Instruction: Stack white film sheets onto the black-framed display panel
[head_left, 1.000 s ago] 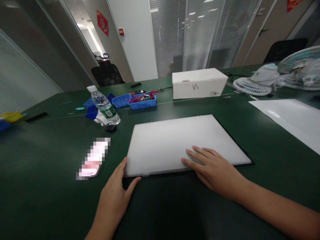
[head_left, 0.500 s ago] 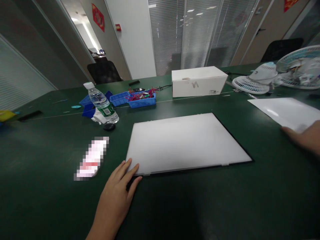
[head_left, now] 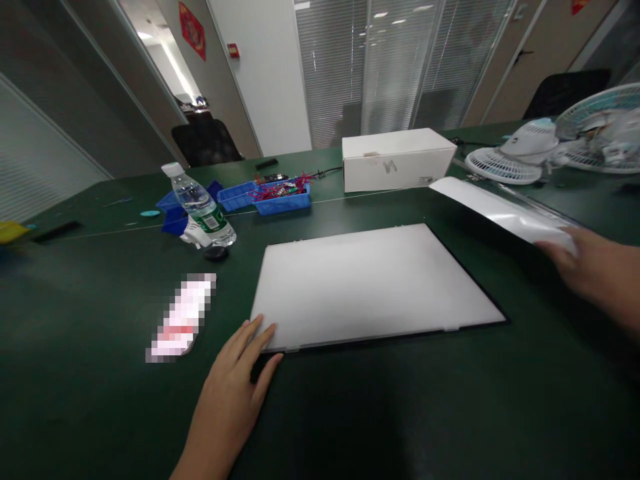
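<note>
A flat white panel [head_left: 375, 287] with a thin black edge lies on the dark green table. My left hand [head_left: 235, 373] rests at its near left corner, fingers stretched over the white surface and thumb against the front edge; it is open. On the right, my right hand [head_left: 595, 267] is closed on the near end of a glossy white sheet [head_left: 510, 210]. The sheet is lifted off the table, bends a little, and hangs to the right of the panel, apart from it. My right hand is slightly blurred.
Behind the panel stand a white box [head_left: 397, 163] and blue trays [head_left: 283, 203] with red wires. A water bottle [head_left: 203, 210], a black mouse [head_left: 216, 253] and a blurred-out pink item [head_left: 183, 317] are on the left. Fan parts [head_left: 530, 150] lie at the back right.
My right hand has raised the white sheet off the table and brought it leftward, nearer the panel. My left hand stays at the panel's corner.
</note>
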